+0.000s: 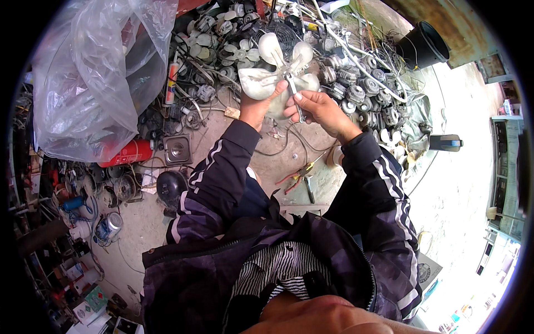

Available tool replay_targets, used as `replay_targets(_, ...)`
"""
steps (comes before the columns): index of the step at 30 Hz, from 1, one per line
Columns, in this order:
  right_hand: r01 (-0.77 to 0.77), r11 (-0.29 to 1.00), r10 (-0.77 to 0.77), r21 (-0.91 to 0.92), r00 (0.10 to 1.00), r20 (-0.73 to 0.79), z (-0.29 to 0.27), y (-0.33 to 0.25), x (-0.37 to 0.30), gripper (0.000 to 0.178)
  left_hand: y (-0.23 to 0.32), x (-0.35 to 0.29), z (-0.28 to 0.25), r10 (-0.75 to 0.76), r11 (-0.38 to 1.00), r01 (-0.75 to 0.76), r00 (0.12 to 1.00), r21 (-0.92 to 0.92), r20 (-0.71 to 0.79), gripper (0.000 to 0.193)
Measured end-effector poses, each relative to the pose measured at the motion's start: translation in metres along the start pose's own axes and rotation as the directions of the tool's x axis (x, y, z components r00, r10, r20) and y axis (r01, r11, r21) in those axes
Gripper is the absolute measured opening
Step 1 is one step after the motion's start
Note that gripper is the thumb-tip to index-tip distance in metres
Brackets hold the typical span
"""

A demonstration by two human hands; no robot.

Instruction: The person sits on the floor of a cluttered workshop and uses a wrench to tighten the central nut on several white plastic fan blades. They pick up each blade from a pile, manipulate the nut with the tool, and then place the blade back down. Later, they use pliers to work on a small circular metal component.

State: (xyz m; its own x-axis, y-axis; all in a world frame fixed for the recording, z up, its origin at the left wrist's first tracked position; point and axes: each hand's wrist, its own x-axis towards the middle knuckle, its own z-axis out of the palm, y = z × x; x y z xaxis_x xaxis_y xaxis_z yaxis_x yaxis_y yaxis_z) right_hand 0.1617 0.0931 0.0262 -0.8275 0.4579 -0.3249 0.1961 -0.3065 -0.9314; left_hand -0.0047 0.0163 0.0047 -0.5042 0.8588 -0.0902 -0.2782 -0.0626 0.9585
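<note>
The left hand (257, 111) holds a white fan (257, 80) from its lower left side, with the thumb near the middle of it. The fan is up in front of the person, above the floor (328, 181), and its big round blades spread out around the hub. The right hand (321, 110) has its fingers closed around a shiny wrench (292, 88). The top end of the wrench is at the hub of the fan, but I cannot tell if it grips anything there. Past the hands is a big messy heap of small motors (367, 86), wires and bits, with another white fan (243, 53) in it. On the floor between the knees lie pliers (287, 178) with red handles, just beside a tool with a dark handle (310, 192). To the left are a big clear plastic bag (94, 78), a red can (132, 152) partly under it, and a square metal pan (177, 150). A black bucket (423, 47) is far off to the right
</note>
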Motion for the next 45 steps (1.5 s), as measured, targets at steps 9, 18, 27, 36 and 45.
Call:
replay_targets(9,0.009,0.996,-0.007,-0.091,1.000,0.020,-0.007,-0.010,-0.005,0.030,-0.012,0.005,-0.005,0.113,0.990,-0.113,0.994,0.087,0.013,0.044)
replay_targets(18,0.085,0.739,-0.211,-0.668,0.971,-0.110,-0.044,-0.012,-0.004,0.027,-0.011,0.016,-0.022,0.259,0.846,-0.308,0.951,0.435,0.170,0.055)
replay_targets(27,0.030,0.998,-0.032,-0.061,0.999,-0.025,-0.036,-0.014,-0.008,0.031,0.002,0.008,-0.007,-0.009,0.998,0.006,0.998,0.062,0.060,0.043)
replay_targets(36,0.003,0.996,-0.009,0.094,0.998,0.056,-0.013,0.004,0.001,0.029,0.002,0.004,-0.002,-0.028,0.999,0.028,1.000,-0.016,0.008,0.046)
replay_targets(45,-0.130,0.968,0.128,0.216,0.991,0.023,0.006,-0.002,-0.004,0.030,-0.007,0.003,0.000,0.046,0.998,-0.046,0.999,0.043,-0.003,0.037)
